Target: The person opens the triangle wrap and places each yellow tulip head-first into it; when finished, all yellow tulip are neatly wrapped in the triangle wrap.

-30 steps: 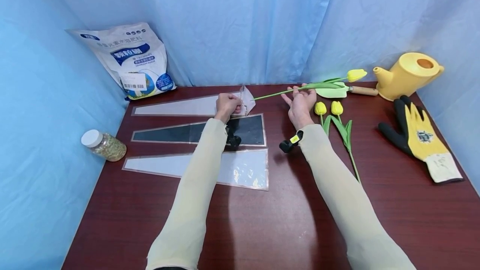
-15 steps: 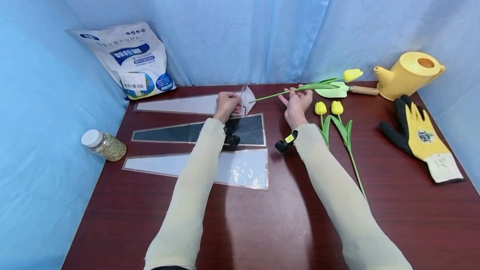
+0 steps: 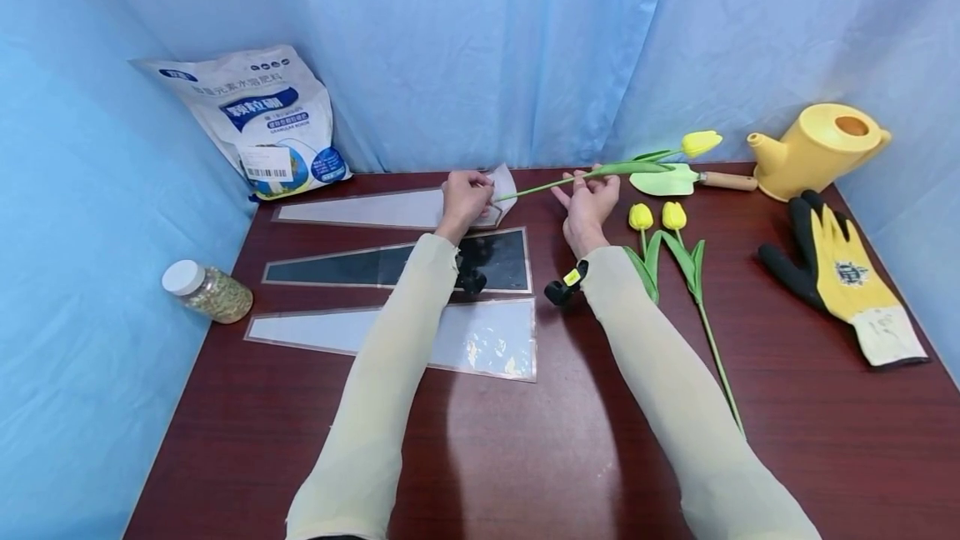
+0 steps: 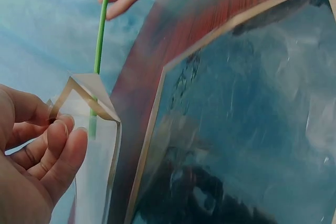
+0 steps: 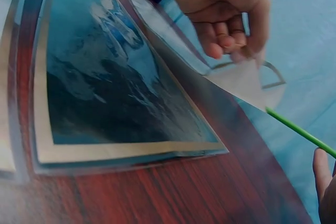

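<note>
My left hand (image 3: pixel 467 200) pinches the mouth edge of a white, tapered flower sleeve (image 3: pixel 352 211), the farthest of three on the table. The sleeve's mouth is lifted and spread. My right hand (image 3: pixel 591 211) pinches the green stem of a yellow tulip (image 3: pixel 701 143), palm turned up, with the bloom pointing right. In the left wrist view the stem's lower end (image 4: pixel 93 125) shows through the clear film, inside the sleeve's mouth. From the right wrist view the raised white flap (image 5: pixel 241 85) meets the stem (image 5: pixel 299 130). My left fingertips partly cover the gripped edge.
A dark sleeve (image 3: pixel 337 267) and a pale sleeve (image 3: pixel 315 327) lie nearer. Two tulips (image 3: pixel 673 216) lie beside my right forearm. Around the edges are a trowel (image 3: pixel 726 182), yellow watering can (image 3: pixel 813 152), work glove (image 3: pixel 843 269), fertilizer bag (image 3: pixel 262 123) and jar (image 3: pixel 217 292).
The tulip has moved left with my right hand, its stem end passing into the sleeve's mouth. My left hand has shifted slightly right and away, and the mouth stands wider.
</note>
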Demonstrator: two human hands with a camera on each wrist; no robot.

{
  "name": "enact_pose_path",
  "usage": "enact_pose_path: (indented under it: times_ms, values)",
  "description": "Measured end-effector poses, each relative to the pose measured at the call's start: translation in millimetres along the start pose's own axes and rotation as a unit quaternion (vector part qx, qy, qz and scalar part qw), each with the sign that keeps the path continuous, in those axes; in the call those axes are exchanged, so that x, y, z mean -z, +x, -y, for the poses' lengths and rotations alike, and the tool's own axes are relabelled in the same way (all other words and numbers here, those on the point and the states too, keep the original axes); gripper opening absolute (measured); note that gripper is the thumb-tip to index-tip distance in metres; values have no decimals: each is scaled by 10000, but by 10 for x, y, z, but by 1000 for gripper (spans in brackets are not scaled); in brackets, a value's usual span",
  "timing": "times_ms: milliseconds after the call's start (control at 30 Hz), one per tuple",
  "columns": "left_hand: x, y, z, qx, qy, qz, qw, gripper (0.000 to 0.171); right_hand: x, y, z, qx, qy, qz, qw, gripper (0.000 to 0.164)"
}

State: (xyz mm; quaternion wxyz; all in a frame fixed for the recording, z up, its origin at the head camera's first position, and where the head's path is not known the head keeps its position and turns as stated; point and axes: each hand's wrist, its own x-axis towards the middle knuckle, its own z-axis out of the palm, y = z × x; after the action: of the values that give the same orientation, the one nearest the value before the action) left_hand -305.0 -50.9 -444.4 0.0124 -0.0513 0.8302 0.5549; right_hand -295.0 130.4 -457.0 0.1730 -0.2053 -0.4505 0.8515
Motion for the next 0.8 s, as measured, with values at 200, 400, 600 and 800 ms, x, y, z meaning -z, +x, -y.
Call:
enact_pose_path:
  times_ms: [200,400,600,800]
  values:
    - [-37,-64,-63,-232,34,39,9997,19,-19,-46,-39,33,-189,172,9997,49]
    - [-53,-80,-79,-292,-24,-78,9995,18,-13,-59,-59,-29,-678,291,9973,23]
    - [-83,-72,-64,-161,-7,-145,9998,16,-20,-66,-37,-104,-625,126,9979,11]
    - [-116,-86,-67,-176,39,-334,9993,16,-28,-69,-24,-119,-568,-61,9983,19]
